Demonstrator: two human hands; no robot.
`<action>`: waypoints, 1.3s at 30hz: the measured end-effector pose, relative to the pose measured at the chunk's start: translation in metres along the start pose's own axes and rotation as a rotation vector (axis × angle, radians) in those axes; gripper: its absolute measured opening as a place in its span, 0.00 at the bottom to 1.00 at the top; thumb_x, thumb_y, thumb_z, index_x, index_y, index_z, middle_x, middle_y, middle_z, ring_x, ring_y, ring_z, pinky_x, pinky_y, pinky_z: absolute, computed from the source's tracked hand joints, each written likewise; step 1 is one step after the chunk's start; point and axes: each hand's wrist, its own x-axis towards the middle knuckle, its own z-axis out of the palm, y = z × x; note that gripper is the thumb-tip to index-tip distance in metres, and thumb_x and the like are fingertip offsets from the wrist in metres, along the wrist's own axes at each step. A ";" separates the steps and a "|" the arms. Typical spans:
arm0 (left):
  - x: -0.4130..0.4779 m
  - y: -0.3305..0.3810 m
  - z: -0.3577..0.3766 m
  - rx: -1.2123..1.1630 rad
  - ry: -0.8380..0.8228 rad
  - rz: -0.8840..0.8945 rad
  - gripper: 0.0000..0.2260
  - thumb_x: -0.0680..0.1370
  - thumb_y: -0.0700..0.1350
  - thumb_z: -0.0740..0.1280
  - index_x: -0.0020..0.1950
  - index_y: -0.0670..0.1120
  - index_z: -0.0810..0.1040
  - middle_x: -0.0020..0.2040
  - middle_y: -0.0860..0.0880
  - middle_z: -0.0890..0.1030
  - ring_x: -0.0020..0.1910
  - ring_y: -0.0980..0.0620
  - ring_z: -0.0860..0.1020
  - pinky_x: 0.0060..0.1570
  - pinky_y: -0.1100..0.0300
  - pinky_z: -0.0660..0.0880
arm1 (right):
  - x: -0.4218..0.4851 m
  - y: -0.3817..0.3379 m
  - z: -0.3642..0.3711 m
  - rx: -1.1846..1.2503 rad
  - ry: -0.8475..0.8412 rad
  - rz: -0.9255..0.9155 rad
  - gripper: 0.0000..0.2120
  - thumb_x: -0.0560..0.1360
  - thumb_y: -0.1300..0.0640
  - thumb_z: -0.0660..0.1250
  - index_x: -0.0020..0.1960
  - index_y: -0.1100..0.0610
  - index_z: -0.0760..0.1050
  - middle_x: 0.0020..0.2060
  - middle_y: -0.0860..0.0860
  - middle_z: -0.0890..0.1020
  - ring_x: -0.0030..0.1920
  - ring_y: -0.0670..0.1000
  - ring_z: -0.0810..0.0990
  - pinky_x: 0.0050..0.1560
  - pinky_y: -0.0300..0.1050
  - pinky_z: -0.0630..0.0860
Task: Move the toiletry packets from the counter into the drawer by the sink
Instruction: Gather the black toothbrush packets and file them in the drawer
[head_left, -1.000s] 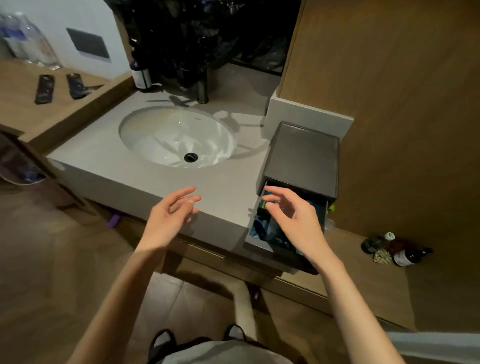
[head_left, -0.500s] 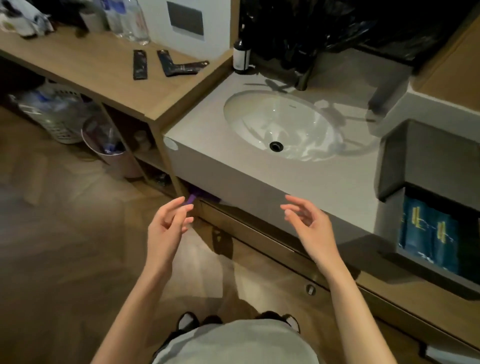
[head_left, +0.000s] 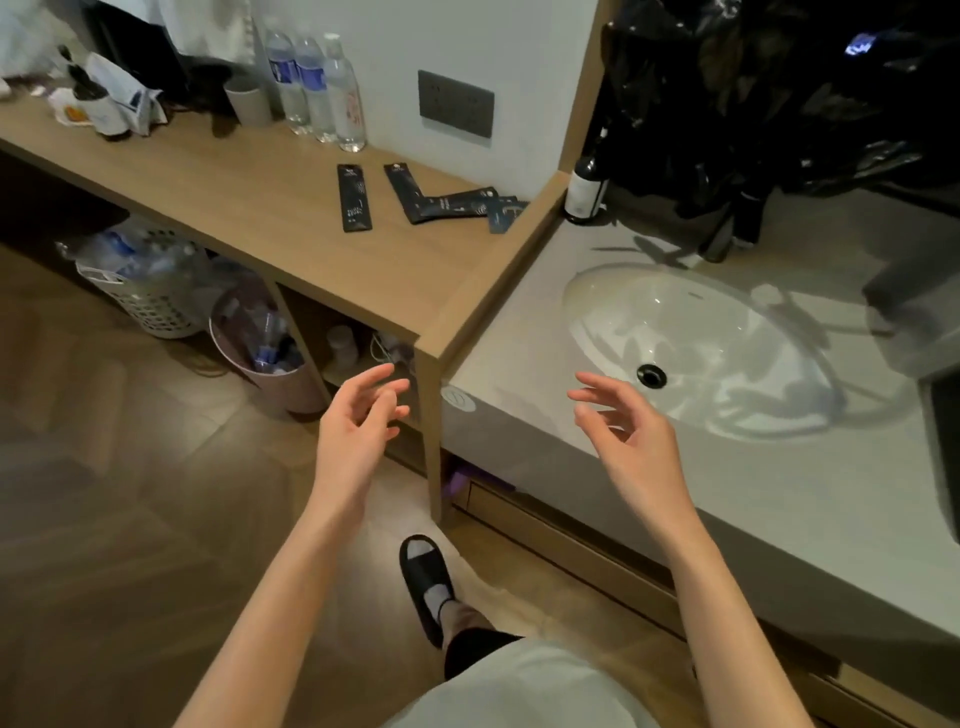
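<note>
left grip (head_left: 358, 421) fingers apart, empty | right grip (head_left: 631, 436) apart, empty | packets (head_left: 355, 197) on wooden counter (head_left: 260, 208)

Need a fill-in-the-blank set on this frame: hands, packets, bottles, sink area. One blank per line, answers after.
1. The left hand and the right hand both hold ____.
2. The dark toiletry packets lie on the ____ counter.
3. ____ clear water bottles stand against the wall.
4. The right hand hovers over the near edge of the grey vanity top, in front of the white oval ____.
Answers: nothing; wooden; three; sink.
</note>
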 end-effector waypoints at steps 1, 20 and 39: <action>0.020 -0.001 -0.003 0.004 0.004 -0.004 0.13 0.81 0.44 0.61 0.65 0.51 0.73 0.55 0.55 0.80 0.53 0.55 0.80 0.53 0.61 0.75 | 0.016 -0.003 0.012 -0.002 0.011 -0.009 0.13 0.78 0.55 0.66 0.61 0.46 0.76 0.51 0.40 0.82 0.50 0.39 0.79 0.49 0.32 0.76; 0.412 0.005 -0.031 0.186 0.033 -0.118 0.19 0.80 0.45 0.62 0.71 0.47 0.67 0.64 0.50 0.71 0.51 0.56 0.75 0.45 0.64 0.74 | 0.331 -0.063 0.180 -0.287 0.117 0.054 0.15 0.78 0.54 0.64 0.65 0.49 0.73 0.54 0.41 0.78 0.44 0.37 0.76 0.41 0.29 0.71; 0.653 -0.050 -0.006 0.628 -0.182 -0.295 0.45 0.67 0.52 0.75 0.77 0.53 0.52 0.73 0.40 0.55 0.71 0.40 0.56 0.69 0.46 0.58 | 0.508 -0.029 0.330 -0.562 0.133 0.440 0.22 0.78 0.47 0.62 0.71 0.43 0.65 0.75 0.53 0.61 0.74 0.58 0.60 0.68 0.57 0.65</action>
